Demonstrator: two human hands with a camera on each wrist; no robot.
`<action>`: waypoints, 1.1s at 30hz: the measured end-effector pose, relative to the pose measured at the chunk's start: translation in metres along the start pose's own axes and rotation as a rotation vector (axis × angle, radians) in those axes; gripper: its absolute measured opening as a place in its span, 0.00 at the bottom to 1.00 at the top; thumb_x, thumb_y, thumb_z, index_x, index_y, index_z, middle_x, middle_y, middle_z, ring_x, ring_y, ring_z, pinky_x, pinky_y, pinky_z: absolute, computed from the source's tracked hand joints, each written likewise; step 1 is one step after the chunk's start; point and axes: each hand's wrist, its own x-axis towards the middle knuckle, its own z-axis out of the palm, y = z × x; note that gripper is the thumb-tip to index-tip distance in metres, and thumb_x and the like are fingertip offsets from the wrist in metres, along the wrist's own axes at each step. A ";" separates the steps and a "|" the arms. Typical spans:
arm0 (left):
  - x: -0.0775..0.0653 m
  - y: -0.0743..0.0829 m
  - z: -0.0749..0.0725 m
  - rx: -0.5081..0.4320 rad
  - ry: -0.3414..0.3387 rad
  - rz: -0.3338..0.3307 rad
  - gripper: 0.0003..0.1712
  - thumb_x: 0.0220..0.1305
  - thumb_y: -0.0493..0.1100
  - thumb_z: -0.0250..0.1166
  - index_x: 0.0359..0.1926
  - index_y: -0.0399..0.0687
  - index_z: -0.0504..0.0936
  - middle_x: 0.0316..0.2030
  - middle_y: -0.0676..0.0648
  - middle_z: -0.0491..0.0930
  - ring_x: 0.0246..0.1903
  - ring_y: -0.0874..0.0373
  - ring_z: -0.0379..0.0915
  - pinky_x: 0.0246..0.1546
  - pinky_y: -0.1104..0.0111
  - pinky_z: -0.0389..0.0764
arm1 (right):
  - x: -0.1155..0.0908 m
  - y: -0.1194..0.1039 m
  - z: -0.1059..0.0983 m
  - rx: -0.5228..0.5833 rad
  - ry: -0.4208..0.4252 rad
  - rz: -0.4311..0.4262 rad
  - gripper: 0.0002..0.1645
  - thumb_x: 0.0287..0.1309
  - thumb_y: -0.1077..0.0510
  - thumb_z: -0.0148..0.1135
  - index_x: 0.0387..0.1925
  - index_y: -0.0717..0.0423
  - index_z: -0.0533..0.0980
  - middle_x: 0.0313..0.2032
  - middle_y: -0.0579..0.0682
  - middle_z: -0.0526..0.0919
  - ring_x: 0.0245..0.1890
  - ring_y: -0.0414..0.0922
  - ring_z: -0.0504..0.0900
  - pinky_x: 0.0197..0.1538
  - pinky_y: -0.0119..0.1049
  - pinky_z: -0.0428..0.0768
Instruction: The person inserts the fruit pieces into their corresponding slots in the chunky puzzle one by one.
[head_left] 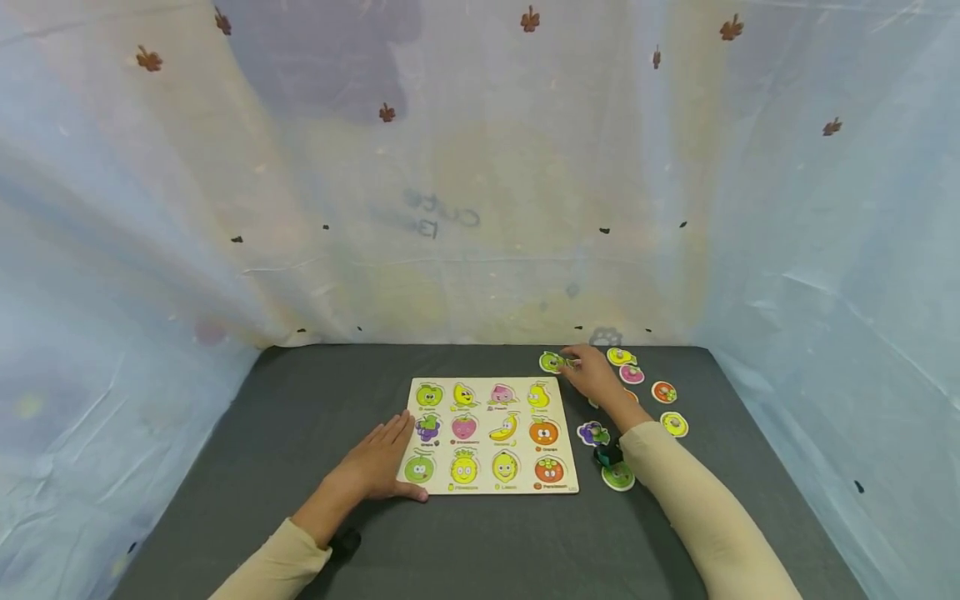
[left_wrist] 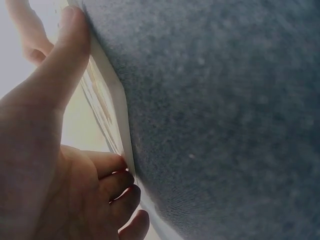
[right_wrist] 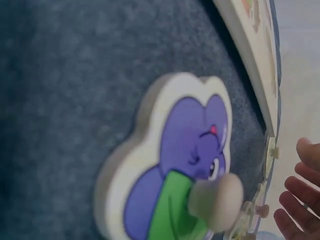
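Note:
A wooden fruit puzzle board (head_left: 483,406) lies flat on the dark cloth. My left hand (head_left: 386,458) rests against its near left corner, fingers along the left side and thumb by the front edge. In the left wrist view, thumb and fingertips touch the pale board edge (left_wrist: 112,85). My right hand (head_left: 594,375) reaches beyond the board's far right corner, fingertips beside a green apple piece (head_left: 551,362). The right wrist view shows the right hand's fingers (right_wrist: 295,195) extended, apart from the knobbed pieces. A purple grape piece (right_wrist: 192,130) with a round knob lies below that wrist.
Loose pieces lie right of the board: a yellow one (head_left: 620,357), a pink one (head_left: 632,374), an orange-red one (head_left: 664,392), another yellow one (head_left: 674,424) and a green one (head_left: 618,477). Pale plastic sheeting (head_left: 480,208) hangs around the cloth-covered table (head_left: 480,550).

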 end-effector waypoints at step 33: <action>0.005 -0.002 -0.001 -0.025 -0.056 -0.001 0.81 0.52 0.78 0.76 0.85 0.32 0.45 0.86 0.34 0.41 0.85 0.40 0.38 0.84 0.47 0.44 | 0.026 0.004 0.020 -0.035 0.004 0.029 0.15 0.77 0.60 0.65 0.56 0.66 0.85 0.54 0.64 0.83 0.54 0.60 0.82 0.59 0.58 0.81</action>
